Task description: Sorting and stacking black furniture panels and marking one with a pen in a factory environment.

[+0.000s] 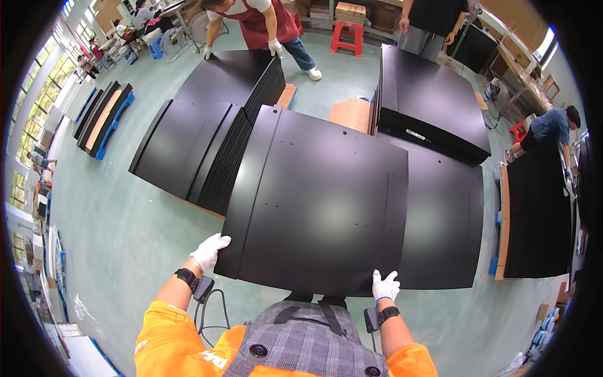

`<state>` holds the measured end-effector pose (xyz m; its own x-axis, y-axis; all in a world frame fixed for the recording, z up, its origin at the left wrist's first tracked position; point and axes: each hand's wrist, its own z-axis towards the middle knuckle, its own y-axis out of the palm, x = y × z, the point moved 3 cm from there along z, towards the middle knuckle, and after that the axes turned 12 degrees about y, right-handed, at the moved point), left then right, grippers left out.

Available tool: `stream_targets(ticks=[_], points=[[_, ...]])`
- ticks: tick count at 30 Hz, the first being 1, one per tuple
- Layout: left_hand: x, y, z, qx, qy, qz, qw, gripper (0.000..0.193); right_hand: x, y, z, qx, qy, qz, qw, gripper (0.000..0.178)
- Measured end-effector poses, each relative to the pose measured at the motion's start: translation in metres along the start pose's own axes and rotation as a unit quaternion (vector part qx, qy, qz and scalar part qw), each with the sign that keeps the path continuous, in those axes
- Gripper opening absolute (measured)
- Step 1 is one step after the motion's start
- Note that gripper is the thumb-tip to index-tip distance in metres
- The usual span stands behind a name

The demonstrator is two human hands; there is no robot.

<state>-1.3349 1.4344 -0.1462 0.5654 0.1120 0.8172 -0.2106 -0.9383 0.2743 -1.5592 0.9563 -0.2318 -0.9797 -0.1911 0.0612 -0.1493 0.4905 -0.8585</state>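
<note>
Nearest us, we hold 1 large black panel (320, 201) flat at waist height, our gloved left hand (209, 250) clamped on its near-left corner and our gloved right hand (385, 286) gripping its near edge, probably spread wide to keep the broad sheet level. Beyond it, 3 stacks of matching black panels (207, 125) rest on the green floor (119, 226), likely piled flat for easy lifting. Farthest off, a person in a red apron (257, 22) bends over 1 stack with 2 gloved hands.
</note>
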Motion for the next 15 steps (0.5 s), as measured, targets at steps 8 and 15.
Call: stream_targets(ticks=[8,15], points=[[-0.003,0.003,0.009,0.065,0.005,0.022,0.998,0.03,-0.003,0.001,-0.002,0.005,0.006,-0.004,1.0,0.088],[-0.041,-0.043,0.026,0.044,0.003,0.063,0.997,0.026,-0.003,-0.003,-0.007,0.0,-0.002,-0.011,1.0,0.087]])
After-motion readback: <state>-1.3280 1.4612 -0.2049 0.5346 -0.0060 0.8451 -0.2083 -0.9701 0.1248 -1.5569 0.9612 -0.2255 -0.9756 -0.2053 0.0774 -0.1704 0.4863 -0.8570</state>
